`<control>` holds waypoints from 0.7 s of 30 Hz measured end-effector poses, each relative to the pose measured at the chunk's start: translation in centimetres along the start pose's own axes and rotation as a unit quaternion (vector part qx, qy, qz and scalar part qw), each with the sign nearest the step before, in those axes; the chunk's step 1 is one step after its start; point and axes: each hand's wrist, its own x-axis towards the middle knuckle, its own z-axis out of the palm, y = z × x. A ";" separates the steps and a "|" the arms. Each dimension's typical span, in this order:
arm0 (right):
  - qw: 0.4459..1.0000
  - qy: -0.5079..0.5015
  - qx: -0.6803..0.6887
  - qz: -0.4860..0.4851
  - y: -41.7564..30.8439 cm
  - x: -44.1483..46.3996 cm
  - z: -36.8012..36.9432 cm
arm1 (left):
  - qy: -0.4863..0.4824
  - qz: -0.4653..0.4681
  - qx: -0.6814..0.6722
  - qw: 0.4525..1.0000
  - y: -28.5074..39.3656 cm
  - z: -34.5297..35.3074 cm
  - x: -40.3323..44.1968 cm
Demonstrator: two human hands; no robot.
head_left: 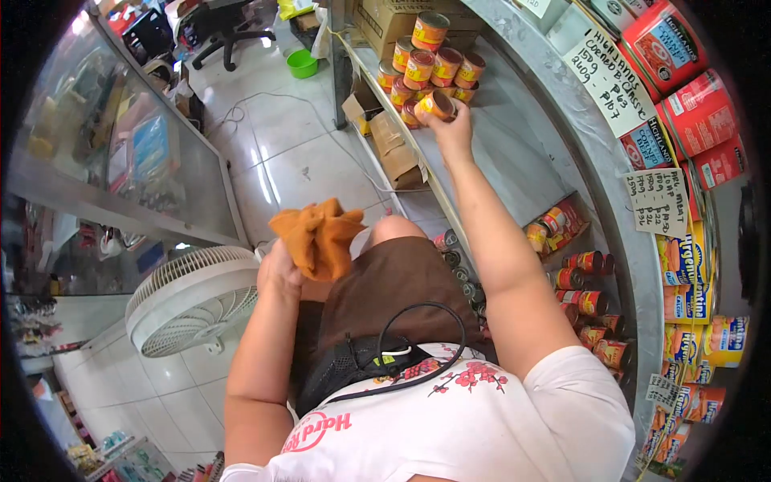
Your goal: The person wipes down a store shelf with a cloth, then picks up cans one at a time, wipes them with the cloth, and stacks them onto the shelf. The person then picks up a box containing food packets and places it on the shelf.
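Observation:
My right hand (451, 128) is closed around a small orange-and-yellow tin can (434, 105), held tilted at the near side of a stack of similar cans (419, 69). The stack stands on the grey shelf (514, 153), with one can on top. Bunched in my left hand (281, 269) is an orange-brown cloth (320, 237), held up over my lap, well apart from the cans. The fingers of the left hand are partly hidden by the cloth.
A white fan (193, 297) stands close by my left arm. Cardboard boxes (393, 145) sit under the shelf edge. More cans (586, 301) lie lower right. Large red tins (666, 48) with handwritten price signs (610, 80) line the right side. A cable (305, 104) crosses the tiled floor.

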 end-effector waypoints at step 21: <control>0.976 -0.018 -0.152 -0.156 6.7 5.3 1.6 | 0.194 0.131 -0.002 0.972 -1.3 -1.5 -0.3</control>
